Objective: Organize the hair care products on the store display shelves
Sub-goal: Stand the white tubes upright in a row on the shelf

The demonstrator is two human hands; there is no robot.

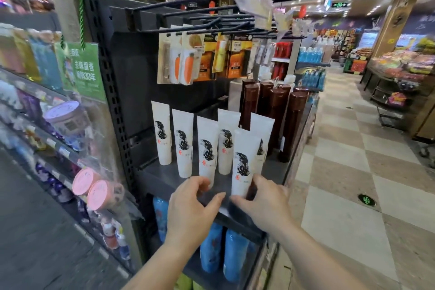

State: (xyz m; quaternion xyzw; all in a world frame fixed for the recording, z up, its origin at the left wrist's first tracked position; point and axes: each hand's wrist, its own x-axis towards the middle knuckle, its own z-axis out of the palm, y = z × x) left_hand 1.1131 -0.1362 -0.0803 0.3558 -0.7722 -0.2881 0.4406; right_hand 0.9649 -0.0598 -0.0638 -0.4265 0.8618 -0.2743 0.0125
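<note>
Several white tubes with a black hair print stand cap-down on a dark shelf (pixel 162 180). The front tube (pixel 243 162) stands nearest the shelf edge, and my right hand (pixel 263 205) holds its lower end between thumb and fingers. Just left of it is another white tube (pixel 207 148); my left hand (pixel 191 205) reaches to its base with loosely curled fingers that touch or nearly touch it. Tall brown bottles (pixel 277 113) stand behind the tubes on the right.
Carded goods (pixel 186 59) hang from black hooks above the shelf. Blue bottles (pixel 231 254) fill the shelf below. A side shelf on the left carries pink-lidded jars (pixel 94 189). A checkered tile aisle (pixel 348 172) opens to the right.
</note>
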